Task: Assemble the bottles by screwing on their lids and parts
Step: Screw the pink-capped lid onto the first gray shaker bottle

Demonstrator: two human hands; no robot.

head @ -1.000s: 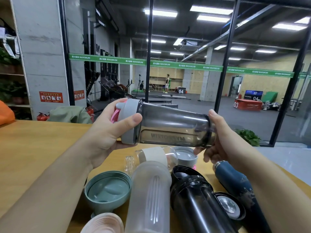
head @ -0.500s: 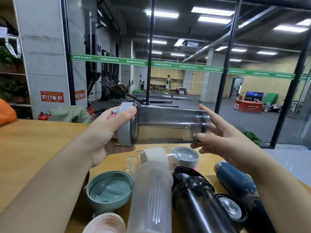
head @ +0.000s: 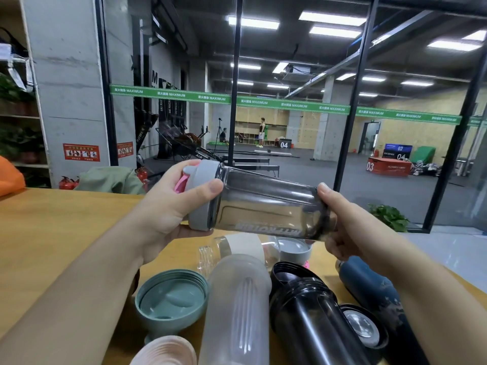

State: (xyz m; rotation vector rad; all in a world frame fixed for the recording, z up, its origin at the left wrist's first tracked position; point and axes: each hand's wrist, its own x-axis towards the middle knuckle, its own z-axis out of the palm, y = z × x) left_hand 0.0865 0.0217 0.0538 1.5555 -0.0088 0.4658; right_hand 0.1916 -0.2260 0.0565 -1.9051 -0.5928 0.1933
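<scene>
The smoky shaker bottle [head: 266, 206] is held level above the desk [head: 52, 233], the left hand [head: 168, 212] clasped on its grey lid [head: 204, 196], the right hand [head: 342, 227] clasped on its base. It is judged light, rigid and smooth; gripping both ends suits twisting. Five bottles and four loose lids are counted.

Held bottle [head: 266, 206] hangs sideways above the table [head: 52, 233] (other bottles [head: 237, 306] lie beneath, nearer the person)
</scene>
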